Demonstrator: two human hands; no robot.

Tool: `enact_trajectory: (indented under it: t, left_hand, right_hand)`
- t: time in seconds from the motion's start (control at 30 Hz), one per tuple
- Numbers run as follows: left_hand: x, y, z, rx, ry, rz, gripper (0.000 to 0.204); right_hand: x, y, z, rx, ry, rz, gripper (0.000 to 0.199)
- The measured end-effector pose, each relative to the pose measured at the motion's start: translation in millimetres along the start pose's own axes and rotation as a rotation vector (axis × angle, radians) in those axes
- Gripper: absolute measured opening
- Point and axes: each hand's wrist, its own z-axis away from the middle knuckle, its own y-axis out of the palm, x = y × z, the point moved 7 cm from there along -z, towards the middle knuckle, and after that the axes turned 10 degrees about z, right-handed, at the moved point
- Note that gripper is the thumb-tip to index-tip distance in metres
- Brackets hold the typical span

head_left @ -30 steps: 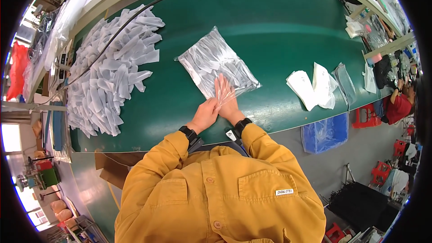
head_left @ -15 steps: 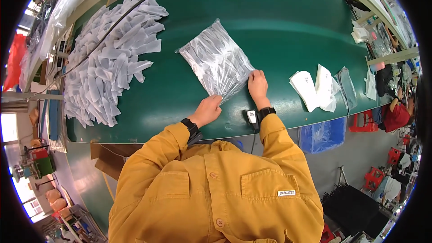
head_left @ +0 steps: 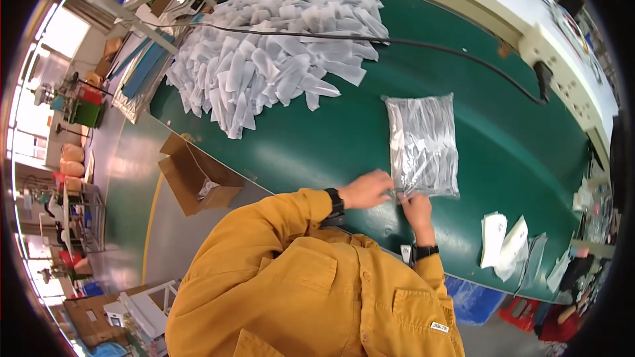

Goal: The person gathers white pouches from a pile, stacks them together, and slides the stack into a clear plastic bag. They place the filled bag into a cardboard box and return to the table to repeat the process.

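A clear plastic bag (head_left: 424, 139), packed with whitish translucent pieces, lies on the green tabletop in front of me. Its near edge is flattened out. At the bag's near left corner, my left hand (head_left: 366, 189) is closed with its fingertips pinching the film. Right beside it, my right hand (head_left: 417, 213) has its fingers closed on the same near edge. The two hands almost meet, and the film between the fingertips is too small to make out well.
A large heap of translucent white pieces (head_left: 278, 46) covers the far left of the green table (head_left: 317, 152). A black cable (head_left: 397, 41) crosses above it. White packets (head_left: 493, 238) lie near the right edge. Below are a cardboard box (head_left: 192, 175) and a blue crate (head_left: 473, 301).
My view has turned left. The bag's near end, gathered and creased before, now lies flatter. My right hand has moved from the bag's right corner to beside my left hand.
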Motion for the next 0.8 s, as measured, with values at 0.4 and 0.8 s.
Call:
enact_trajectory:
  t: [0.4, 0.8]
  left_hand:
    - [110.1, -381.3, 43.9, -0.879, -0.192, -0.692, 0.043]
    - [136.8, -366.6, 91.0, -0.682, -0.254, 0.042, 0.047]
  right_hand:
    - [175.7, -33.5, -91.0, 0.011, -0.237, -0.193, 0.017]
    - [356.0, 79.0, -236.9, -0.017, -0.181, -0.802, 0.022]
